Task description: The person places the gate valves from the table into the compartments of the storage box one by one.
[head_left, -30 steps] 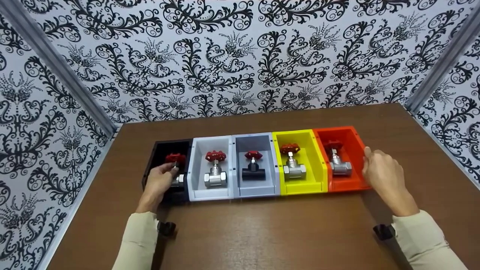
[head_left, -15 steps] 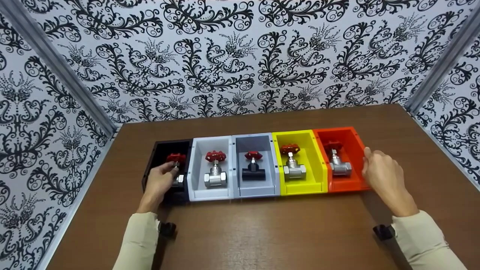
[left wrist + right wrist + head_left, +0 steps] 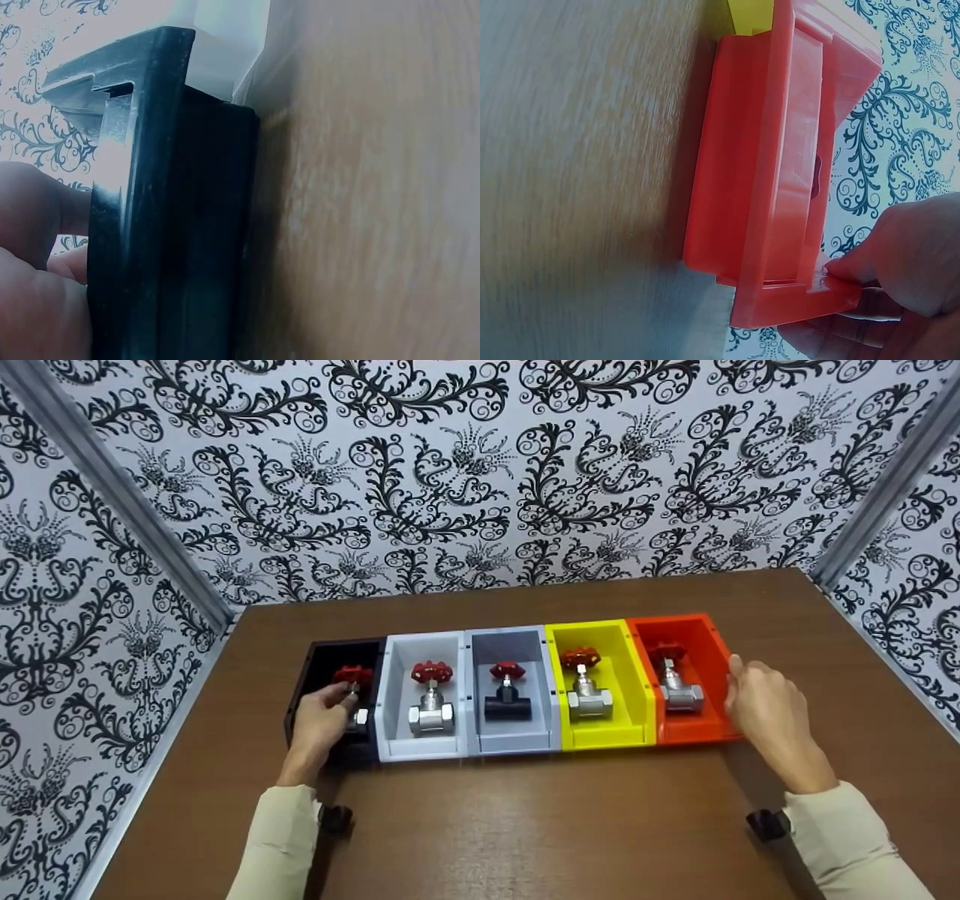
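My left hand [image 3: 315, 724] reaches over the black bin [image 3: 354, 754], thumb and fingertips pinching the stem area of a gate valve [image 3: 357, 721] with a red handwheel. In the left wrist view, the bin's front wall [image 3: 172, 195] hides the fingertips. At the other end of the row, my right hand [image 3: 771, 712] grips the side wall of the red bin [image 3: 701, 730], with thumb and fingers on either side of its rim in the right wrist view. A metal valve [image 3: 681, 694] with a red handwheel lies in that bin.
Between the end bins stand a white bin [image 3: 421, 749], a grey bin [image 3: 517, 744] and a yellow bin [image 3: 607, 737], side by side. Each holds one red-wheeled valve; the grey bin's valve [image 3: 508, 705] has a black body. Patterned walls [image 3: 480, 487] border the brown table [image 3: 525, 825].
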Available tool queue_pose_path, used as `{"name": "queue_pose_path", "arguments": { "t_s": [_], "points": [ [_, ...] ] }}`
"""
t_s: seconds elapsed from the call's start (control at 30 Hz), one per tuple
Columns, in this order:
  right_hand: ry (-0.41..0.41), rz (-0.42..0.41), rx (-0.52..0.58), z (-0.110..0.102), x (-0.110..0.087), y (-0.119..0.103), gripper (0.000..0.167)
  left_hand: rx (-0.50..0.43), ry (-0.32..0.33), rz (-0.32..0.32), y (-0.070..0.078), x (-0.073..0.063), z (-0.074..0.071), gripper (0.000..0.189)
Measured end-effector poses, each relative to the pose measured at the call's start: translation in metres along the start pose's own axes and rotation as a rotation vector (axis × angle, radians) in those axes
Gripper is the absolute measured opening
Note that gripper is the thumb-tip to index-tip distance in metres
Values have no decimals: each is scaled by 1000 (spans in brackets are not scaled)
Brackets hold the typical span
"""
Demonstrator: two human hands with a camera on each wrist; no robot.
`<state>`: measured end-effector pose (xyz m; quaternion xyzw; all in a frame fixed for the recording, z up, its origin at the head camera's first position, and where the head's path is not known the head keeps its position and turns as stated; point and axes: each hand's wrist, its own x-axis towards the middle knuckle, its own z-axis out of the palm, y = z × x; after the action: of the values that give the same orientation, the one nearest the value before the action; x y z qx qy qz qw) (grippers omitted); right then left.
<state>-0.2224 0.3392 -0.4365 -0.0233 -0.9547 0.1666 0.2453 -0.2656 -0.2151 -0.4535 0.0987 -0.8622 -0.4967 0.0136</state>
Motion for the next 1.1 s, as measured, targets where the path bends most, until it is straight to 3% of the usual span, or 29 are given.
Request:
{"name": "queue_pose_path", "arguments": {
  "t_s": [0.47,1.03,1.1],
  "points": [
    [-36,46,-22,1,2,-1,44,90,96,47,0,-1,4,32],
    [-24,33,-11,1,1,0,42,164,131,40,0,-3,7,31],
    [-30,5,-24,0,0,0,34,170,144,57,-1,-2,8,31]
  ]
}}
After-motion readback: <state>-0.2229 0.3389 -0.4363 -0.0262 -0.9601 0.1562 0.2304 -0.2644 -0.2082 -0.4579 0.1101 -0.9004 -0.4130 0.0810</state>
